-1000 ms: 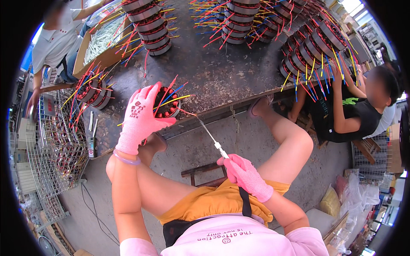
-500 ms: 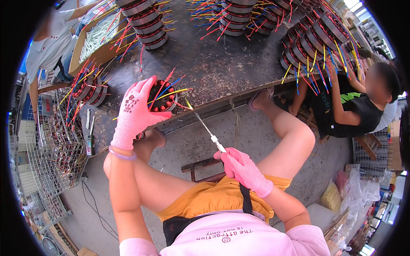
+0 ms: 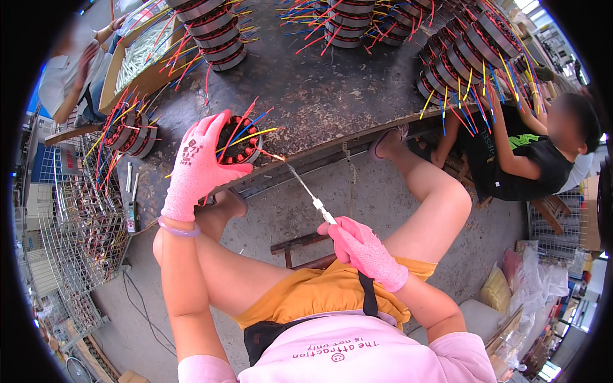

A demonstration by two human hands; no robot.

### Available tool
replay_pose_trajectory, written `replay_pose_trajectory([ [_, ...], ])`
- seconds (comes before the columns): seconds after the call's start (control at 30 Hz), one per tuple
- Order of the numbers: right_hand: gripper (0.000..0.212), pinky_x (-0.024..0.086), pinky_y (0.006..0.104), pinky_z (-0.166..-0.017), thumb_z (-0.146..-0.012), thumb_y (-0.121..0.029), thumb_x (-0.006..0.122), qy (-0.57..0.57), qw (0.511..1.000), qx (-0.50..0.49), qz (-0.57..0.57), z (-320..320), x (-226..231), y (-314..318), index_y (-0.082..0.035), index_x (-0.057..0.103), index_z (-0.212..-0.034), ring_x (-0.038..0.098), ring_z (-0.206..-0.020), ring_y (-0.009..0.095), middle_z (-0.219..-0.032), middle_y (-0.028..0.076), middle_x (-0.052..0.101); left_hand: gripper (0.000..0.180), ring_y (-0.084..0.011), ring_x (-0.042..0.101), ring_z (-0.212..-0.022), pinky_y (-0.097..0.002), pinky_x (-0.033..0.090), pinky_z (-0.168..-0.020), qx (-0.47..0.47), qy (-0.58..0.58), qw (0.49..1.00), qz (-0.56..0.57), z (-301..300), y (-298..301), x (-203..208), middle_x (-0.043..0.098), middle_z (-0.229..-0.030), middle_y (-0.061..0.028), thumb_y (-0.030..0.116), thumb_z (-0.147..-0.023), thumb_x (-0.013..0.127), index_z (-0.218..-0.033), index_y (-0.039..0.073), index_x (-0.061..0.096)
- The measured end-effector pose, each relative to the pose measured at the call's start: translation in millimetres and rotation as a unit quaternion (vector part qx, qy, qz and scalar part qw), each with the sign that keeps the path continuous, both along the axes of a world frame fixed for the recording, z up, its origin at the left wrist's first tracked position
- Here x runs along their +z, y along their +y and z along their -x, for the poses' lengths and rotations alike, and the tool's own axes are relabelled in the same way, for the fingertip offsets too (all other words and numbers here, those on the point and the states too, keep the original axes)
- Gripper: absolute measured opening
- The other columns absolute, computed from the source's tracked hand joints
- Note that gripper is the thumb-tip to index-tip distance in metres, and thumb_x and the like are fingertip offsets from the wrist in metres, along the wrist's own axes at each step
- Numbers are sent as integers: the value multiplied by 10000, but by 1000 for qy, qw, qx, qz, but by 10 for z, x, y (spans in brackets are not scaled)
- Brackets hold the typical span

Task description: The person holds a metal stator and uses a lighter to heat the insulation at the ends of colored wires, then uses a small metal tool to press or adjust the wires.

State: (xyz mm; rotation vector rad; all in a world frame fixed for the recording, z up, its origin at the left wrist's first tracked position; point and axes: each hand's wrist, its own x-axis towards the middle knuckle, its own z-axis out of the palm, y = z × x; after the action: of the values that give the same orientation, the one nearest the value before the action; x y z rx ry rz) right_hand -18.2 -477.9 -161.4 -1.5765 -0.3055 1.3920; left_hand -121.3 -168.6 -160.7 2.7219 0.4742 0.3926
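My left hand (image 3: 196, 163), in a pink glove, is wrapped round a motor stator (image 3: 253, 145) at the table's near edge. Red, blue and yellow leads stick out of its ring. In my right hand (image 3: 367, 249), also gloved in pink, is a thin metal wand with a white grip (image 3: 324, 210), perhaps a small torch. It slants up and left, and its far end meets or nearly meets a short wire (image 3: 273, 156) coming off the stator. A small orange glow shows there; whether they touch I cannot tell.
A smaller stack of stators (image 3: 133, 135) stands to the left, with tall stator stacks (image 3: 220, 45) behind. A box of white tubes (image 3: 142, 60) lies at the far left. One person (image 3: 520, 153) sits at the right beside more stators (image 3: 469, 57); another (image 3: 67, 76) is at the far left.
The yellow-green tint at the wand's far end is now a small orange glow. My left hand and the stator have shifted slightly left. The person at the far left has drawn an arm in.
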Motion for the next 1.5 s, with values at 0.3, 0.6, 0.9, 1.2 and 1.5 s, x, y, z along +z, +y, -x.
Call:
replay_pose_trajectory([
  [0.3, 349, 348, 242, -522, -1014, -304, 482, -4, 1000, 1, 0, 3, -22, -17, -3, 633, -1106, 450, -569, 68, -674, 0, 501, 914, -381, 535, -1207, -444, 424, -1051, 2, 1, 1000, 3, 5, -6, 15, 569, -1307, -169, 299, -585, 890, -1363, 14, 504],
  [0.6, 376, 291, 227, -524, -1007, -329, 501, 0, 1000, -12, -2, 17, 18, 14, 11, 624, -1113, 359, -552, 47, -592, -31, 435, 921, -373, 532, -1214, -436, 424, -1054, 5, 6, 1000, 8, 0, -6, 15, 573, -1306, -159, 296, -588, 889, -1373, 14, 499],
  [0.9, 362, 280, 225, -507, -1006, -311, 483, -30, 998, 17, -47, 1, 3, -25, 6, 621, -1116, 363, -535, 45, -597, -28, 452, 935, -345, 558, -1208, -405, 440, -1045, 14, 20, 1000, 12, -18, -24, 41, 575, -1309, -163, 206, -576, 877, -1397, -6, 484],
  [1.2, 337, 263, 227, -488, -1004, -297, 476, 11, 1000, -4, -11, 3, 36, -9, -19, 619, -1129, 351, -518, 43, -599, -29, 454, 947, -347, 544, -1228, -407, 428, -1060, 11, 21, 1000, 6, -2, -1, 5, 564, -1324, -165, 227, -574, 871, -1404, -1, 475],
  [1.5, 343, 243, 222, -462, -1008, -317, 479, 10, 1000, 1, -3, 7, 1, -5, -27, 616, -1132, 327, -484, 39, -597, -26, 458, 952, -347, 544, -1228, -407, 432, -1056, 19, 23, 1000, 9, -11, 0, -2, 563, -1328, -166, 229, -575, 871, -1409, -1, 472],
])
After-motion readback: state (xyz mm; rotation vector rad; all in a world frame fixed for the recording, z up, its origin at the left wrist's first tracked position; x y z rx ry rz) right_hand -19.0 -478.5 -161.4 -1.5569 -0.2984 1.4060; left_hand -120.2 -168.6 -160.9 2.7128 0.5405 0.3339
